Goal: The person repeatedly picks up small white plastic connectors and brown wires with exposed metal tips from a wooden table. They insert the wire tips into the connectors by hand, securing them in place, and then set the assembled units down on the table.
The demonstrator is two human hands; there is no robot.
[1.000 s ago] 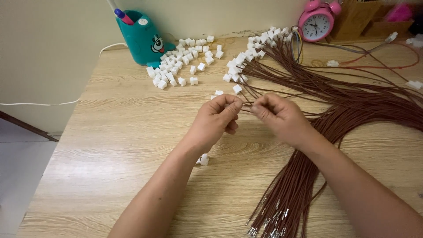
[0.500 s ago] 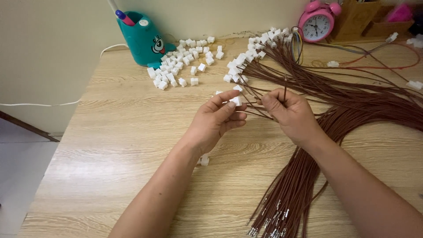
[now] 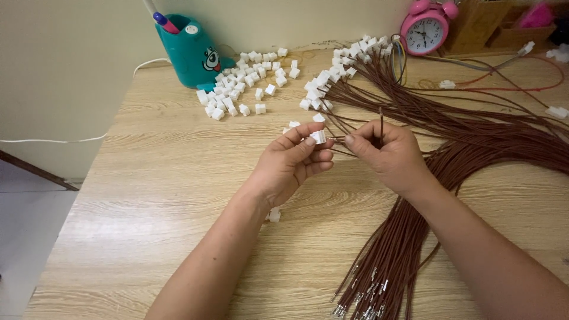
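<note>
Pinched between your left hand's [image 3: 293, 160] thumb and forefinger is a small white connector housing [image 3: 318, 137], held just above the table [image 3: 148, 195]; your right hand [image 3: 388, 155] is closed on a thin brown wire [image 3: 381, 121], whose short end stands up between the fingers, and the two grips nearly touch. To do this well, hold the housing steady with its open side facing the wire end, bring the wire in straight rather than at an angle, and keep your fingertips close to the tip so it does not bend. Under your right wrist runs the thick bundle of brown wires [image 3: 474, 154], curving across the table with metal terminals [image 3: 361, 305] at the near end and fitted white housings at the far end; those loose strands lie close enough to snag your fingers. A pile of loose white housings [image 3: 237, 89] sits beside the teal pen holder [image 3: 188, 53], a pink alarm clock [image 3: 428, 25] stands further back, and one stray housing [image 3: 274, 215] lies by your left wrist.
</note>
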